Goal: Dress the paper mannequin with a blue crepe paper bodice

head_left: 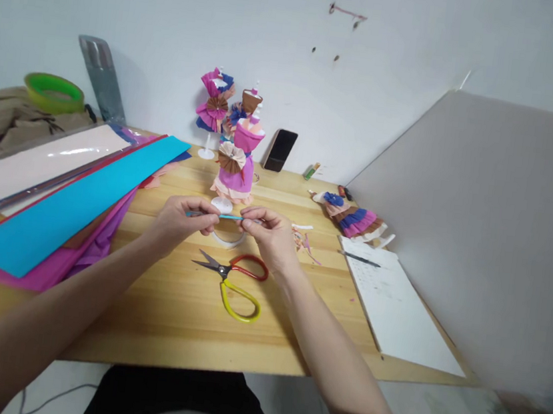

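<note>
Between my two hands stretches a thin blue paper strip (229, 217), held level above the table. My left hand (189, 216) pinches its left part, and my right hand (269, 233) grips the right end with thumb and fingers. Just behind the hands stands a small dress form in a pink and peach paper dress (237, 169), with a pleated paper fan on its front. Below the hands lie scissors (223, 270), blades apart, with one red and one yellow handle. A white ring (228, 243), partly hidden by the hands, rests on the tabletop.
Coloured paper sheets (79, 210) are stacked at the left, near a green tape roll (54, 94) and a bottle (101, 78). Two more dressed forms (214, 107) and a phone (281, 150) stand by the wall. Right are a lying dressed form (353, 218), a notepad (399, 309) and a pen (361, 260).
</note>
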`<move>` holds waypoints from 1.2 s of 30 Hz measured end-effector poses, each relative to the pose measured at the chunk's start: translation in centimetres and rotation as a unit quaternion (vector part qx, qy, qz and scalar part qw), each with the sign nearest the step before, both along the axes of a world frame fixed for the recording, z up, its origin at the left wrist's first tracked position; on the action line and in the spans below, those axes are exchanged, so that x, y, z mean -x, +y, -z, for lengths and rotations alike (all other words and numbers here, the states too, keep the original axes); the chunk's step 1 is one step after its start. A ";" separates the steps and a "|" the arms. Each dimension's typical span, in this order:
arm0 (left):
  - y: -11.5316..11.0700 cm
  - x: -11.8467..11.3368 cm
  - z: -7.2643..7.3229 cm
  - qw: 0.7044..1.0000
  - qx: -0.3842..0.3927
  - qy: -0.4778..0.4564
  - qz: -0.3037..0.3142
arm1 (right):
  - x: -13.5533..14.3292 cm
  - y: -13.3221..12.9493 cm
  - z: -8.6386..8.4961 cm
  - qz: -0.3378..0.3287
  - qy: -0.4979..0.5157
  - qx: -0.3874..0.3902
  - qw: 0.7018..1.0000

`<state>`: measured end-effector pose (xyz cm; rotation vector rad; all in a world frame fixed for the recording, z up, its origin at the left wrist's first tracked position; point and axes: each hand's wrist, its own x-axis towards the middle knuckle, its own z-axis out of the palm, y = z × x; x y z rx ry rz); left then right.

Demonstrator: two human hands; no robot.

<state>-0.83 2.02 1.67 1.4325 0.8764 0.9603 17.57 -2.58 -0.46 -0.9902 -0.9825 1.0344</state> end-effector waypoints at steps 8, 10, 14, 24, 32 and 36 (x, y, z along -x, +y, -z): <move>-0.2 0.0 0.0 1.000 -0.017 0.009 0.002 | 0.0 0.1 0.0 0.023 -0.005 -0.008 1.000; -0.2 0.0 0.0 1.000 -0.018 0.009 0.001 | -0.1 0.1 0.1 0.030 -0.010 -0.006 0.999; -0.1 -0.2 0.3 1.000 -0.018 0.002 -0.008 | 0.0 0.1 0.1 0.043 -0.022 -0.003 0.999; -0.1 -0.4 0.5 0.999 0.008 0.005 -0.038 | 0.4 -0.2 0.0 0.041 -0.001 -0.006 0.999; -0.4 -0.7 0.5 0.999 0.013 -0.020 -0.041 | 0.4 -0.1 0.3 0.065 -0.004 -0.020 0.998; -0.3 -0.8 0.7 0.999 0.005 -0.034 -0.037 | 0.5 -0.1 0.3 0.070 -0.002 -0.029 0.997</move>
